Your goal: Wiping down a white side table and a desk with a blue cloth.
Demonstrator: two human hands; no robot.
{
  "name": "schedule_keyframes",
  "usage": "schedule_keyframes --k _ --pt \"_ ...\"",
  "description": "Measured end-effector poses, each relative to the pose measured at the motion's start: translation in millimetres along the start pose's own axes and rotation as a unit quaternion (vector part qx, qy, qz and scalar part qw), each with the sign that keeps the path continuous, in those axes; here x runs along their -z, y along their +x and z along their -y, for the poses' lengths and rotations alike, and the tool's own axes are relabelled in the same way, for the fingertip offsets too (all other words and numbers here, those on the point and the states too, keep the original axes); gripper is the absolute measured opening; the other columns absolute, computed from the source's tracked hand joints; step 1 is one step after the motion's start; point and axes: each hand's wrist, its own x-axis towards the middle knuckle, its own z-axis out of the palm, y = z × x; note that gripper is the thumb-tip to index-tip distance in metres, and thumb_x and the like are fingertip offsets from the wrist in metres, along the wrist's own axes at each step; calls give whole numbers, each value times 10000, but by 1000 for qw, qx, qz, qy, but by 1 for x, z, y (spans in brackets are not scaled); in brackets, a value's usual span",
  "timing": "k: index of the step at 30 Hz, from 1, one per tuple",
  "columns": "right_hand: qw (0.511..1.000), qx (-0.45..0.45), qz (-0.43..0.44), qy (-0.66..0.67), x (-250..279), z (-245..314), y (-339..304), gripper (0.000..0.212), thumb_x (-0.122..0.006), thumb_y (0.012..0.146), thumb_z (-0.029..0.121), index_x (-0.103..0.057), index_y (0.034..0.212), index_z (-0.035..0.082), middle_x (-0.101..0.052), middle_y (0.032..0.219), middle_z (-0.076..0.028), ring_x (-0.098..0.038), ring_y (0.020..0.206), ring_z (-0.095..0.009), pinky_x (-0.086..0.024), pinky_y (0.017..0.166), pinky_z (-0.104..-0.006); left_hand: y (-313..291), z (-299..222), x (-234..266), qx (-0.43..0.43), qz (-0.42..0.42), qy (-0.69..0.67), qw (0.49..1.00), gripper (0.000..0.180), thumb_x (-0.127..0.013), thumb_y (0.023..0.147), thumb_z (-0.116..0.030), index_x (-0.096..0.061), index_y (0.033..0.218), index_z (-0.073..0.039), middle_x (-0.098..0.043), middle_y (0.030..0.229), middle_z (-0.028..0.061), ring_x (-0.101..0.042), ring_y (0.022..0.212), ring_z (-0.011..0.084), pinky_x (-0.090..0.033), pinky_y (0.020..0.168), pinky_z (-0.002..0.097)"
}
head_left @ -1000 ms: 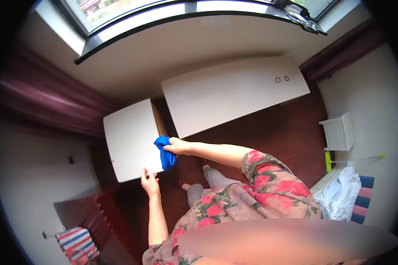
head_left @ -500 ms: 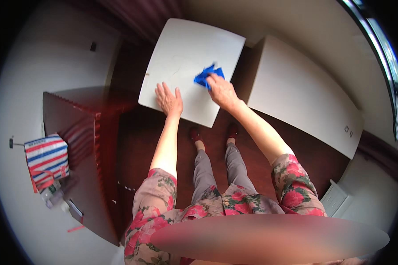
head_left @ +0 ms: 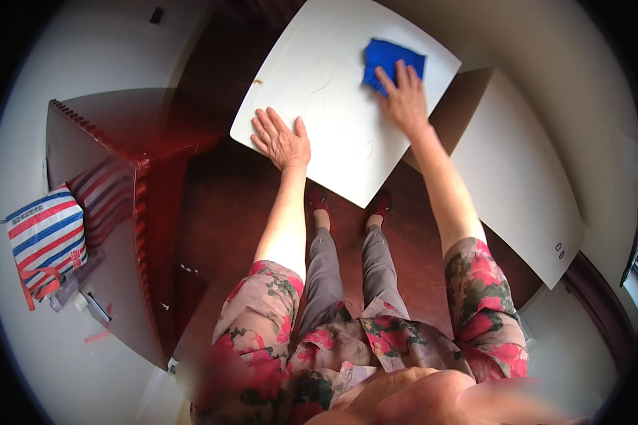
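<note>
A white square tabletop [head_left: 326, 106] with thin dark scratches lies in front of me. My left hand [head_left: 283, 142] rests flat on its near left part, fingers spread, holding nothing. A blue cloth [head_left: 392, 60] is spread out on the far right part of the top. My right hand [head_left: 406, 103] lies on the cloth's near edge, its fingers stretched out and apart, pressing it against the white surface.
Beside the tabletop on the right stands a long white cabinet [head_left: 521, 170]. A dark red glossy cabinet [head_left: 113, 142] stands at the left, with a striped bag [head_left: 48, 234] and small items on it. My feet are on the reddish floor [head_left: 227, 219].
My right hand has moved away from me and to the right; its fingers have straightened. The bunched blue cloth is now spread flat. My left hand stays flat on the tabletop.
</note>
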Motion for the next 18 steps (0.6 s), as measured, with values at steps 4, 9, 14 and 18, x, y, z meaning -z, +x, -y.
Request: schedule_keyframes --k 4,9,14,18 --pt "995 -46 -34 -83 -34 -4 43 539 -569 878 413 -452 1391 298 -391 1425 -227 -398 1262 -416 -344 1014 -511 10 23 -16 -15 -7 -16 1000 727 -460 923 -465 -271 1463 -16 -179 1555 180 -135 1447 322 -112 1146 524" --pt "996 -18 -29 -78 -63 11 94 536 -524 898 484 -458 1395 295 -385 1436 -215 -386 1278 -407 -341 1014 -497 0 34 -18 14 14 -18 1000 727 -469 913 -462 -284 1455 -15 -196 1547 185 -146 1442 336 -116 1144 531" --pt "994 58 -80 -43 -93 59 137 556 -484 904 532 -441 1409 302 -343 1478 -189 -316 1349 -375 -225 1108 -512 0 27 -23 9 22 -37 999 733 -501 896 -435 -280 1453 -13 -208 1538 199 -172 1427 365 -141 1129 555" --pt "988 143 -18 63 -91 152 122 554 -534 885 504 -481 1378 257 -349 1479 -162 -291 1375 -363 -211 1132 -495 4 36 -23 10 28 -38 999 740 -522 883 -428 -287 1449 -13 -208 1537 200 -185 1418 384 -158 1115 573"
